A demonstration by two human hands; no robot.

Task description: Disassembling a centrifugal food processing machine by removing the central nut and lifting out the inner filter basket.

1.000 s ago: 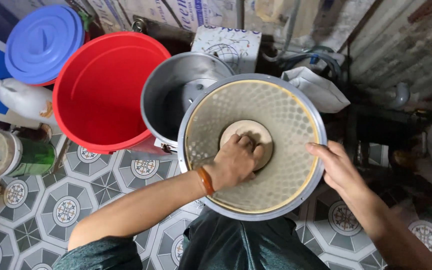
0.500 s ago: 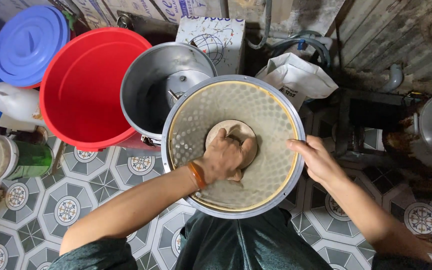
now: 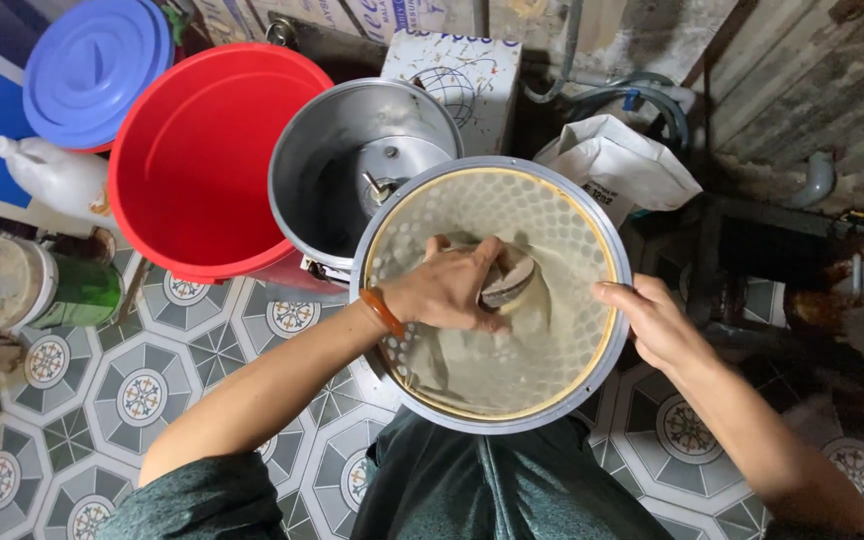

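Sieve (image 3: 572,240), held over the person's lap beside the metal pot (image 3: 342,170); the right hand (image 3: 652,325) grips its rim, left hand (image 3: 447,290) fingers closed on a round pad (image 3: 507,280) pressed into wet mesh. Hard pressing could tear the mesh or tip the sieve.

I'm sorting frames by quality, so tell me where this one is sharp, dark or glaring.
Head view: the left hand and the perforated basket are sharp under soft even light; the right hand too; the corner right of the white bag falls into deep shadow; mild sheen inside the red tub; no harsh glare.
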